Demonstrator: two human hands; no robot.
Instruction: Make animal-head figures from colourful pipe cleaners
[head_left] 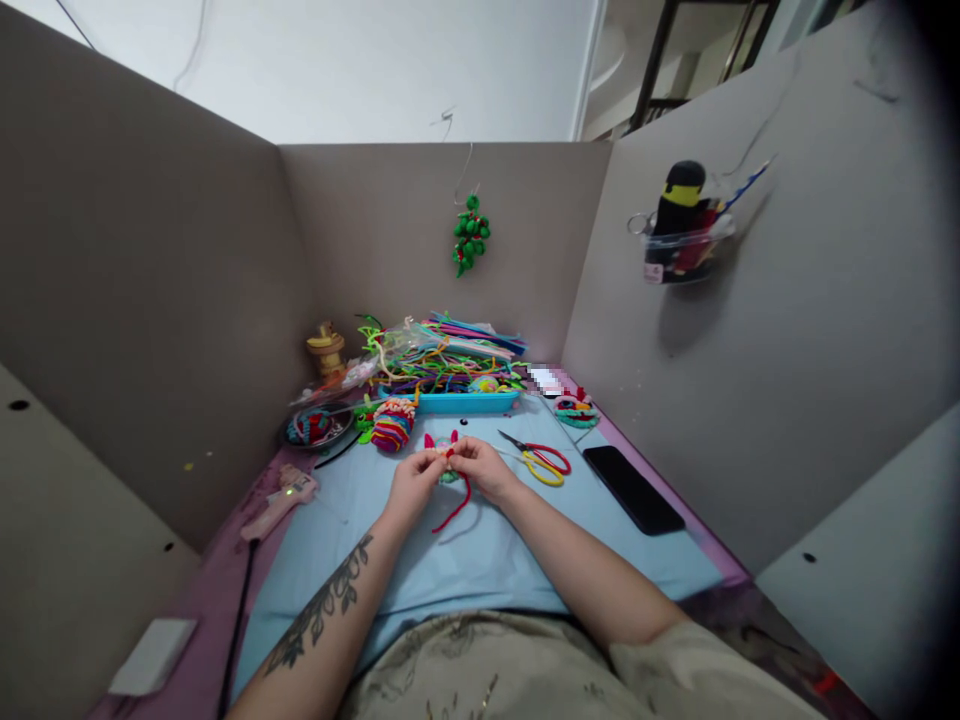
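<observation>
Over the middle of the light blue cloth, both hands meet at a small pipe-cleaner figure (448,476) with pink ear-like tips and a pale teal lower part. My left hand (413,484) pinches its left side with closed fingers. From the other side my right hand (486,470) closes on a red pipe cleaner (455,516) at the figure's front, and the free end hangs down in a curve. Fingers cover much of the figure, so its exact shape is hidden. Scissors (546,463) with red and yellow handles lie open just right of my right hand.
Behind the hands stands a blue tray (469,403) heaped with pipe cleaners. A striped pipe-cleaner piece (393,425) and a dark bowl (319,427) sit left. A pink glue gun (281,505) lies front left, a black phone (634,488) right. Grey partitions (442,250) enclose the table.
</observation>
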